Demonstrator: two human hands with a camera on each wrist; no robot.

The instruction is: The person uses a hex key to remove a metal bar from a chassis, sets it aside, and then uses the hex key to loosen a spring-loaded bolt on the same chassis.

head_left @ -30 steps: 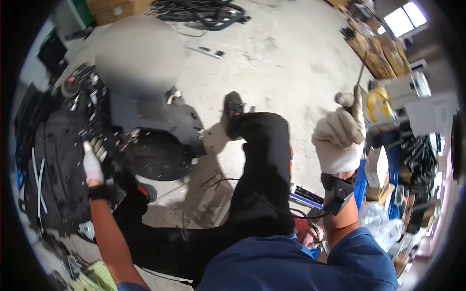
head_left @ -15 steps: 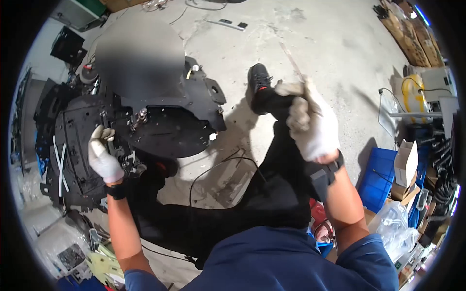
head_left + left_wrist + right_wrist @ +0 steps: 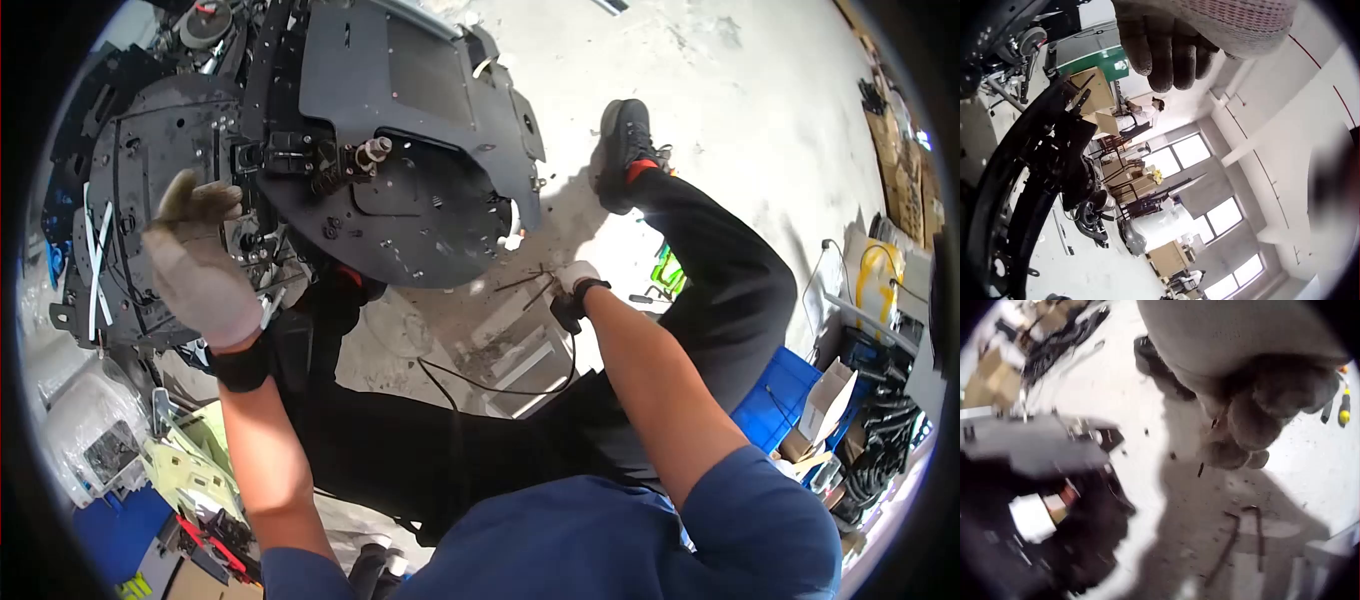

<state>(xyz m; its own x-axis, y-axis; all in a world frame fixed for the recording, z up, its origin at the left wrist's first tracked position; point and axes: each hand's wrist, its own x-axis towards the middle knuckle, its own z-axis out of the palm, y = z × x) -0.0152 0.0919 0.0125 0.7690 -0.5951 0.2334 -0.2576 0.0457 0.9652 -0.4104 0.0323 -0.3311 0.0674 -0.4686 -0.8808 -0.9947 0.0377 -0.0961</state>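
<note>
In the head view my gloved left hand [image 3: 203, 255] is raised beside a large black machine housing [image 3: 400, 235], its fingers loosely bent and holding nothing. The left wrist view shows the gloved fingers [image 3: 1172, 53] hanging free. Low over the floor, my gloved right hand [image 3: 1254, 419] has its fingers curled. A thin dark rod [image 3: 1200, 469] pokes out from them, mostly hidden by the glove. Below it on the floor lie two L-shaped hex keys, one [image 3: 1225, 547] beside the other [image 3: 1259, 540]. A metal fitting [image 3: 372, 153] sticks up from the housing.
A flat black panel [image 3: 160, 200] with two crossed white strips [image 3: 98, 260] lies left of the housing. My shoe [image 3: 630, 145] and bent leg [image 3: 720, 260] are on the right. A cable [image 3: 510, 391] loops past my right wrist. A blue bin [image 3: 770, 400] stands at the right.
My right hand has come down from its raised position, with the thin rod, to the floor by the hex keys. My left hand has lifted off the panel. The housing looks nearer and larger.
</note>
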